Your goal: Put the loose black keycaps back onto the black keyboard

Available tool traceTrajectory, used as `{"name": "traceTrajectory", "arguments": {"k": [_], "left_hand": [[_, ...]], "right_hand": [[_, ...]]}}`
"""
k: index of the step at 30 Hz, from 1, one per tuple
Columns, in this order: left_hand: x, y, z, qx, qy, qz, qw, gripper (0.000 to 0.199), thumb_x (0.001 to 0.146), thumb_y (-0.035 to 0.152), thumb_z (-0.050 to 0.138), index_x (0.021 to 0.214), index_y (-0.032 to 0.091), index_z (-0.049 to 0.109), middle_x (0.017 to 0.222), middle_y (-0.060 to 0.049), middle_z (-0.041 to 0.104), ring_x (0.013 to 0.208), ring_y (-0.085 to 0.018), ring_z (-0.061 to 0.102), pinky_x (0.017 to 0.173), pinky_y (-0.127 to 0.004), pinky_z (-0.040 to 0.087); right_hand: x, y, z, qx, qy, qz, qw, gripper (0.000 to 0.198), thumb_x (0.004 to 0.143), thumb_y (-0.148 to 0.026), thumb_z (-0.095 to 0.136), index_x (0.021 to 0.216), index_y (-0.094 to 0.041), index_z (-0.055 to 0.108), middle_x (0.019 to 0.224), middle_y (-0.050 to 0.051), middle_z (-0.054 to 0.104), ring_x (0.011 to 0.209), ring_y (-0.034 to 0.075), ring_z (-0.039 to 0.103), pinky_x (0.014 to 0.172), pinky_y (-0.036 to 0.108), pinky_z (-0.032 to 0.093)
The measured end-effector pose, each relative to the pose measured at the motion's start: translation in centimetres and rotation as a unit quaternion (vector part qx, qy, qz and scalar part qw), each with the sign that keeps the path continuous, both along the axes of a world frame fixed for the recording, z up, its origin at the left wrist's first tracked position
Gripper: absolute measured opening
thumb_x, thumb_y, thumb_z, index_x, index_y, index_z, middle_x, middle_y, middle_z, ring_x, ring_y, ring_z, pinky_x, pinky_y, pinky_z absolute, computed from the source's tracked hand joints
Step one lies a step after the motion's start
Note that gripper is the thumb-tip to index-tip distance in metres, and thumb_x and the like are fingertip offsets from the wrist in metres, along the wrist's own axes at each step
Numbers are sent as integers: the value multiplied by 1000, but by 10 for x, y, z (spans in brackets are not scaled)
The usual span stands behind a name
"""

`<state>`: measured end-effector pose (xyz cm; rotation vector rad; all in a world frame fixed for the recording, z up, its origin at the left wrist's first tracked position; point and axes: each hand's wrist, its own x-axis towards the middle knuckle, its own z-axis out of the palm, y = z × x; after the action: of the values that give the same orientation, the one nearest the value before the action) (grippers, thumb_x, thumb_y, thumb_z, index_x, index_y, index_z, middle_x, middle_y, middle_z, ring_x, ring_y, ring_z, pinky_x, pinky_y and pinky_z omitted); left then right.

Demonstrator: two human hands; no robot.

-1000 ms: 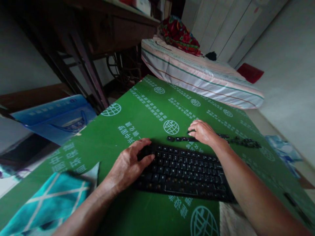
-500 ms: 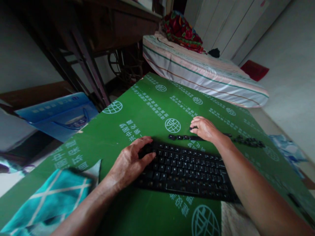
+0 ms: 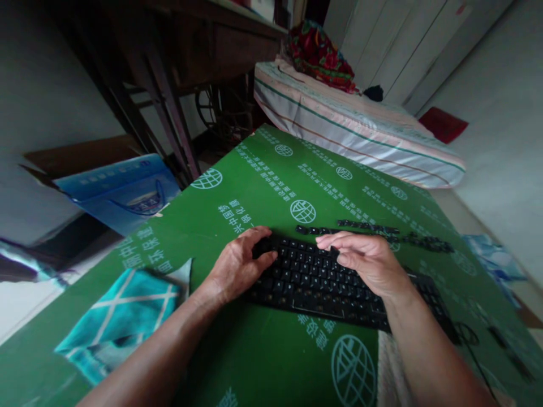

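Observation:
A black keyboard (image 3: 314,271) lies on the green board, with bare patches in its lower rows where keycaps are off. My left hand (image 3: 241,263) grips the keyboard's upper left end, fingers over the far edge and thumb on the near side. Above the keyboard's upper right part, my right hand (image 3: 369,257) pinches a small black keycap (image 3: 335,252) between thumb and fingers. Just beyond the keyboard runs a row of loose keycaps (image 3: 314,230), partly hidden by my right hand. A second row of keycaps (image 3: 365,226) and a heap of keycaps (image 3: 428,243) lie farther right.
The green board (image 3: 254,181) carries printed white text and globes. A folded teal checked cloth (image 3: 127,316) lies at left, a pale towel (image 3: 394,367) at the near edge. A cable (image 3: 470,333) and a thin dark tool (image 3: 507,347) are at right. A bed (image 3: 360,130) stands beyond.
My right hand has moved from the loose row back toward me, over the keyboard, with a keycap in its fingers. My left hand stays on the keyboard's end; the view has shifted slightly.

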<state>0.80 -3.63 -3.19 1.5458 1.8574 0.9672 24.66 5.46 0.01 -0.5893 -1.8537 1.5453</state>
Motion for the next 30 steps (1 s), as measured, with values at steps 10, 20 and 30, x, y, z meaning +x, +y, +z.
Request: {"name": "traceTrajectory", "arguments": {"k": [10, 20, 30], "left_hand": [[1, 0, -2, 13, 16, -9, 1000, 48, 77, 37, 54, 118, 14, 58, 129, -11, 60, 119, -26, 56, 105, -41, 42], [3, 0, -2, 21, 25, -9, 999, 43, 78, 32, 57, 118, 16, 59, 127, -10, 61, 117, -25, 57, 103, -42, 44], [5, -1, -2, 18, 30, -6, 999, 43, 78, 30, 59, 119, 15, 59, 127, -10, 61, 117, -24, 58, 102, -39, 45]], "right_hand": [[6, -26, -12, 9, -46, -32, 998, 16, 77, -29, 74, 93, -25, 73, 98, 4, 73, 98, 20, 67, 93, 41, 52], [-7, -58, -10, 393, -207, -116, 888, 10, 83, -18, 63, 89, -19, 72, 109, 9, 69, 112, 23, 60, 99, 45, 51], [-17, -69, -23, 485, -306, -64, 817, 12, 85, -14, 59, 87, -13, 70, 117, 14, 64, 121, 25, 53, 102, 42, 49]]}}
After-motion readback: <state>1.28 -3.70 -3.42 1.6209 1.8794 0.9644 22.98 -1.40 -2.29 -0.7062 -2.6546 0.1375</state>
